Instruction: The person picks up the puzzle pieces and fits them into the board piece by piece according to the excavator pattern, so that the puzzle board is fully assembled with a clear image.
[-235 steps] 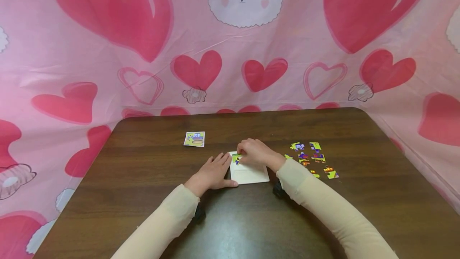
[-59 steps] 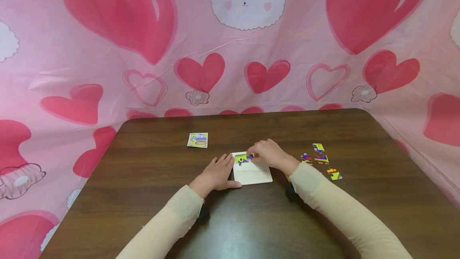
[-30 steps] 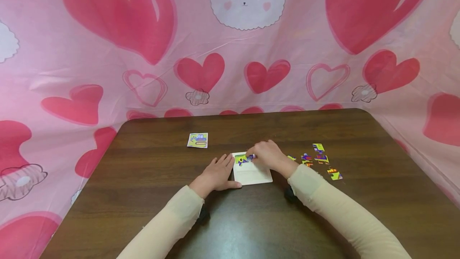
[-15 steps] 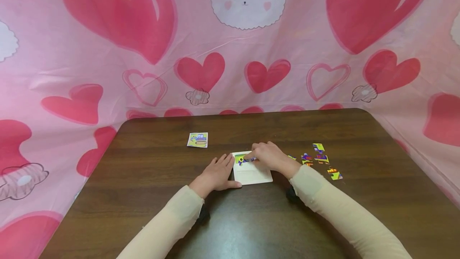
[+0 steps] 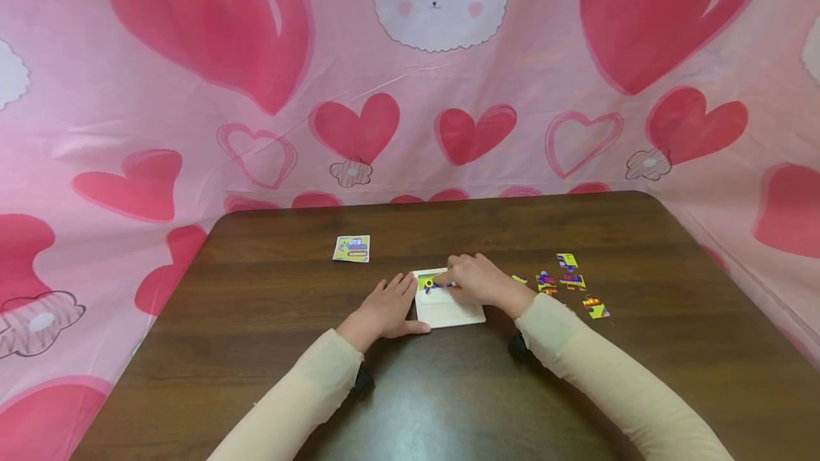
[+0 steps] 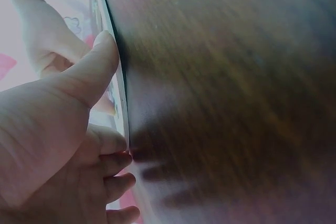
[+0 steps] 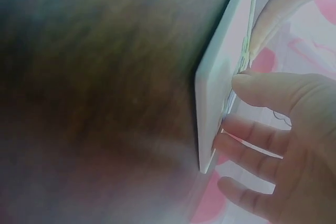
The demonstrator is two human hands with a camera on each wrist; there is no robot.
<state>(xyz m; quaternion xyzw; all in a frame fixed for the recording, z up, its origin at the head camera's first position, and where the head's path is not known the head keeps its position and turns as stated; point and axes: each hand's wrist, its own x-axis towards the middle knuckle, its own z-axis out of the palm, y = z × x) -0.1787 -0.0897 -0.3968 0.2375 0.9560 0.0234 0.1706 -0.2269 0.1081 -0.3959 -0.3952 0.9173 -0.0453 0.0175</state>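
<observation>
Two-handed jigsaw moment

Left hand [image 5: 386,306] is spread along the left edge of the white tray [image 5: 451,315]. Right hand [image 5: 479,279] has its index finger straight out, touching pieces in the tray's far part. Loose pieces [image 5: 572,281] right, picture card [image 5: 351,249] back left.

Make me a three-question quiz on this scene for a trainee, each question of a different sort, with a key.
1. True or false: the left hand touches the white tray.

2. Multiple choice: in the head view, where do the loose puzzle pieces lie?
A) Left of the left hand
B) Right of the white tray
C) Under the left hand

3. Short answer: which hand's index finger reaches to the coloured pieces in the white tray?

Key:
1. True.
2. B.
3. The right hand.
</observation>
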